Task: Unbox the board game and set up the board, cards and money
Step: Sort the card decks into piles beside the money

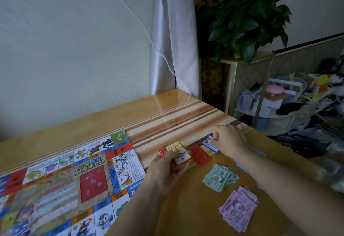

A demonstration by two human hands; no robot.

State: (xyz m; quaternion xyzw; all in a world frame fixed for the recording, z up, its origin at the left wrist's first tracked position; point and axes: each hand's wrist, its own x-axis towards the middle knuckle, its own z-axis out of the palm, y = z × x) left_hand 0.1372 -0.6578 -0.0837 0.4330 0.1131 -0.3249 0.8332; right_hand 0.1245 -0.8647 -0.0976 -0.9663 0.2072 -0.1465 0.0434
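The game board (61,176) lies unfolded on the left part of the wooden table (167,116). My left hand (167,172) grips a small deck of cards (177,152) with a yellow-framed card face up on top. My right hand (229,138) pinches a blue-edged card (209,143) that lies on the table. Between the hands a red card pile (200,154) rests flat. A fanned stack of green money (219,177) and a stack of pink money (239,207) lie in front of my right arm.
A potted plant (247,19) stands on a gold-framed stand beyond the table's far right corner. A white cable (141,25) hangs down the wall by the curtain. Cluttered shelves and baskets (297,105) fill the floor to the right.
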